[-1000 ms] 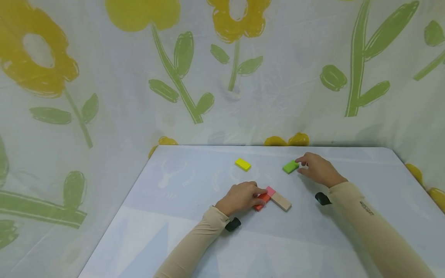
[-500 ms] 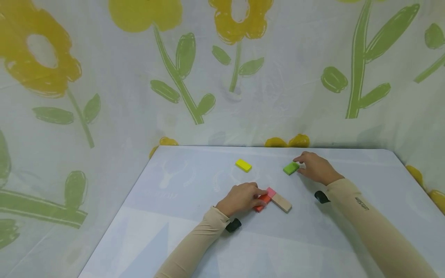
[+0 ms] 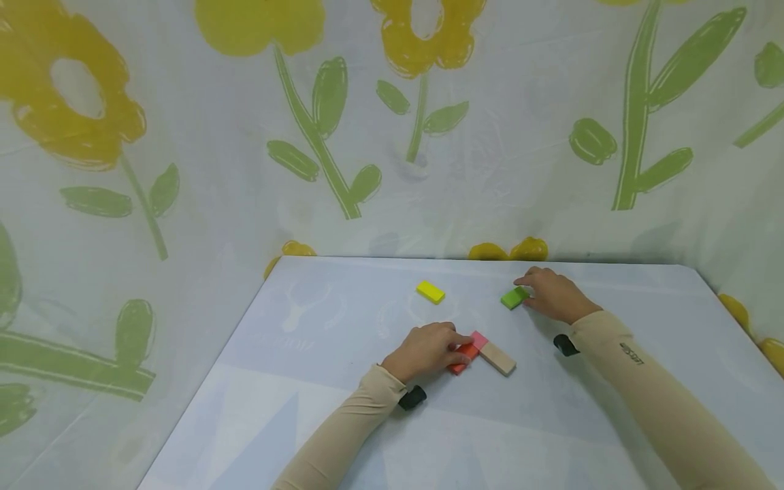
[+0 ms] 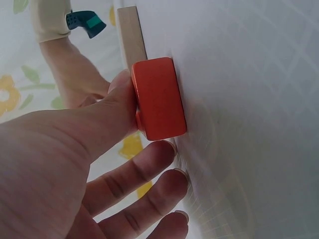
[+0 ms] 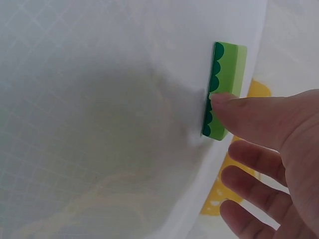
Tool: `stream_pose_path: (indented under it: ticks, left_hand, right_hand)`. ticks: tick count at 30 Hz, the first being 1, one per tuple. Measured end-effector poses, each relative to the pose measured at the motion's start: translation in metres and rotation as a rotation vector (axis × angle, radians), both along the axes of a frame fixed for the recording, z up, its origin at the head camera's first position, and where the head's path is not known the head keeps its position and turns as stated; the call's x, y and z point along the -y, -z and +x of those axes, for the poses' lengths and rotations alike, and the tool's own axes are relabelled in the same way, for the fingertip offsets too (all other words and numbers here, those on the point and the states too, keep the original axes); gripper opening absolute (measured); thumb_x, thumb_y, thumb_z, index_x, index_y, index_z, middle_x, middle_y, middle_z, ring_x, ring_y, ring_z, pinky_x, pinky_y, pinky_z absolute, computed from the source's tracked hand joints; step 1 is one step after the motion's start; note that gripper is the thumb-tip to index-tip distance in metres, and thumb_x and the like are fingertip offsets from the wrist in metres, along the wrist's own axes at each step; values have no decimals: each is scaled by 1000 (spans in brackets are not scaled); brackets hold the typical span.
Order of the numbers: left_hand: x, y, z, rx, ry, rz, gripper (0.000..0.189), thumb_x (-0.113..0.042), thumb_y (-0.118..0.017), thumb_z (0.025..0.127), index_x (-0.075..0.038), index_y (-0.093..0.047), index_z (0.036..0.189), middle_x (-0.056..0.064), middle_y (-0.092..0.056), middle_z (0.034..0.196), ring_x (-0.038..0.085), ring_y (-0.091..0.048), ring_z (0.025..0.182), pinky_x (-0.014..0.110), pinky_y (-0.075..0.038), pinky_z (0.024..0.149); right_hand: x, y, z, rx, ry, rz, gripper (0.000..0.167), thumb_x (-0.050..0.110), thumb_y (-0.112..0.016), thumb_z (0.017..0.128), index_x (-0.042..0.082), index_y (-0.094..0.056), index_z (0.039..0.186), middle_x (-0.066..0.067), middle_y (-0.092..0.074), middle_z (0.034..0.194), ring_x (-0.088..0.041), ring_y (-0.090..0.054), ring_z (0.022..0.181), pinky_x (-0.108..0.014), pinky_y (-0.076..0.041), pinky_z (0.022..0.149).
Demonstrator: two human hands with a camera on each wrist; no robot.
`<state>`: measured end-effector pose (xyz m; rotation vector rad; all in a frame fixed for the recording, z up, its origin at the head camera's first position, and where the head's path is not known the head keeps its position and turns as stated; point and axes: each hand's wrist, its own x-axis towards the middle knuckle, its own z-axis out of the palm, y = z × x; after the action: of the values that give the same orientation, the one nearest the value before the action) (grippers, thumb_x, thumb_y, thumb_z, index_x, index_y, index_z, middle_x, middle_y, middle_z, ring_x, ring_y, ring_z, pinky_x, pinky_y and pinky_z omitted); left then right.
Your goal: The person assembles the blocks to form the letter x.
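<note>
In the head view my left hand (image 3: 422, 350) pinches a red wooden block (image 4: 158, 98) between thumb and forefinger, its other fingers curving loosely beneath. A pink block (image 3: 478, 340) shows at the red block's far end. From there a plain wooden block (image 3: 498, 358) slants toward the near right. My right hand (image 3: 556, 295) reaches over the right end of a green block (image 5: 228, 69) with a dark scalloped edge. Its thumb tip overlaps that block in the right wrist view, and the forefinger, hidden there, stands apart from the thumb in the head view.
A yellow block (image 3: 431, 292) lies toward the back of the white table (image 3: 306, 381), left of the green one. Behind the table hangs a flower-printed cloth (image 3: 502, 177). Dark wrist devices (image 3: 412, 397) hang under both beige sleeves.
My right hand has moved slightly left, further over the green block. My left hand stays on the red block. The blocks keep their places; the whole view shifts a little.
</note>
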<state>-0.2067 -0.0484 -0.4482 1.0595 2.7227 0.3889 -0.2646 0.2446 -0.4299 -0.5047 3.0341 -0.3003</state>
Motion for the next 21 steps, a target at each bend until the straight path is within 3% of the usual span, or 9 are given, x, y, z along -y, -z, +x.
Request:
stream_pose_path:
  ticks: [21]
  left_hand:
    - [-1,-1,1,5,-5,-6,47,-37,-76,95,-26,-67,139,-6,-61,89,5,-45,70,16,-34,55]
  right_hand:
    - [-4,8,-5,-18,-97,24,38,7,-79,88,2,-73,125,-20,-69,119,-39,-66,109,-58,-54,93]
